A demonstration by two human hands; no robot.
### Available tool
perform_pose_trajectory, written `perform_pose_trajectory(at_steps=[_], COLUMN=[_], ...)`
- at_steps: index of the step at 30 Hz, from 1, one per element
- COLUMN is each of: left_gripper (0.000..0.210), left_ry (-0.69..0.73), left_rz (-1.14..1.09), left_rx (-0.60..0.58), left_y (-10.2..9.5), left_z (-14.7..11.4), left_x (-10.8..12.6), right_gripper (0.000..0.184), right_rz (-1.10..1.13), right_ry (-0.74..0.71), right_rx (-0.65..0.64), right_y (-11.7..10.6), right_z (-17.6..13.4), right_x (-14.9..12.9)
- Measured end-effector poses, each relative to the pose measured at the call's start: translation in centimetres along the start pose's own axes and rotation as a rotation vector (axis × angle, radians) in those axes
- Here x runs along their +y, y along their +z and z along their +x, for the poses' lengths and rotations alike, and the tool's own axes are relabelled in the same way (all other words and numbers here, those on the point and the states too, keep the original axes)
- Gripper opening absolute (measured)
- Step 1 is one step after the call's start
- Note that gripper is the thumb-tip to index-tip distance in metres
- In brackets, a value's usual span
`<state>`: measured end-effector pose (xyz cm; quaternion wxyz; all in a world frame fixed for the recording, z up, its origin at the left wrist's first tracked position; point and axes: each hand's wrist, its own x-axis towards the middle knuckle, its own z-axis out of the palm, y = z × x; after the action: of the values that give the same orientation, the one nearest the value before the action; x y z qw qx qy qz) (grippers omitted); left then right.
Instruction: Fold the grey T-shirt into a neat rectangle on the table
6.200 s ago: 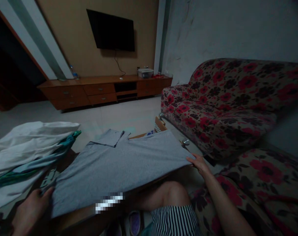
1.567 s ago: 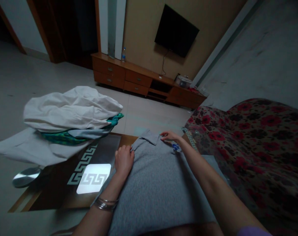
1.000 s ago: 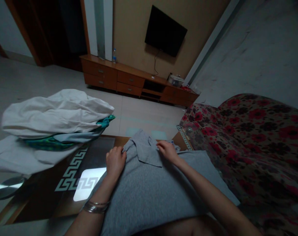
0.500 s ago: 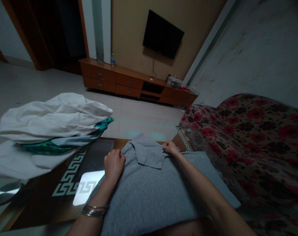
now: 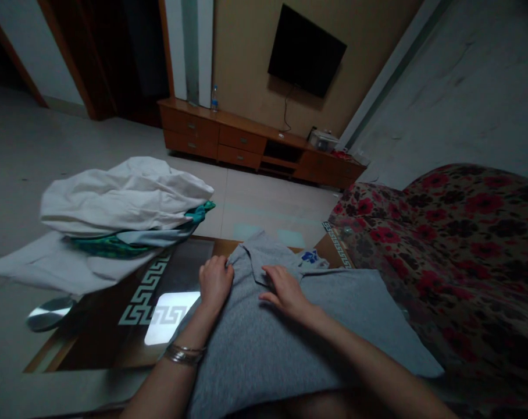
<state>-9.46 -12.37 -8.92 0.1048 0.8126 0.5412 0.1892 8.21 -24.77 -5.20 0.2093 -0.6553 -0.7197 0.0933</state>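
Observation:
A grey T-shirt (image 5: 268,349) lies spread over the near part of the glass-topped table, with a sleeve folded over at its far end. My left hand (image 5: 216,282) is closed on the shirt's left edge near that sleeve; silver bangles circle the wrist. Over the folded sleeve is my right hand (image 5: 285,291), its thumb and fingers apart, the fingertips at or just above the cloth. Whether they touch it I cannot tell.
A heap of white and green cloth (image 5: 124,201) rests on the table's (image 5: 100,331) left side. The flowered sofa (image 5: 456,233) borders the right. Beyond the floor stand a wooden TV cabinet (image 5: 194,137) and a wall-mounted television (image 5: 306,51). A blue-and-white item (image 5: 311,257) lies behind the shirt.
My right hand has let go of the shirt's right edge and moved left over the folded sleeve, fingers opening. My left hand keeps its hold. The view has shifted slightly left.

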Motion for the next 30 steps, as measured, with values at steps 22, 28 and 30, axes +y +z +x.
perform_pose_trajectory(at_steps=[22,28,30], left_gripper=[0.022,0.022,0.022], left_ry=[-0.029,-0.008,-0.008], left_rz=[-0.047,-0.072,-0.078], left_rx=[-0.009,-0.013,-0.011], left_y=[0.4,0.3,0.3], left_z=[0.1,0.0,0.0], left_x=[-0.6,-0.8,-0.8], right_gripper=[0.035,0.028,0.021], right_rz=[0.104,0.012,-0.006], right_ry=[0.349,0.396,0.432], right_rx=[0.024,0.001,0.02], right_y=[-0.9,2.4,2.7], right_z=[18.6,21.1,21.4], right_x=[12.3,10.6,10.2])
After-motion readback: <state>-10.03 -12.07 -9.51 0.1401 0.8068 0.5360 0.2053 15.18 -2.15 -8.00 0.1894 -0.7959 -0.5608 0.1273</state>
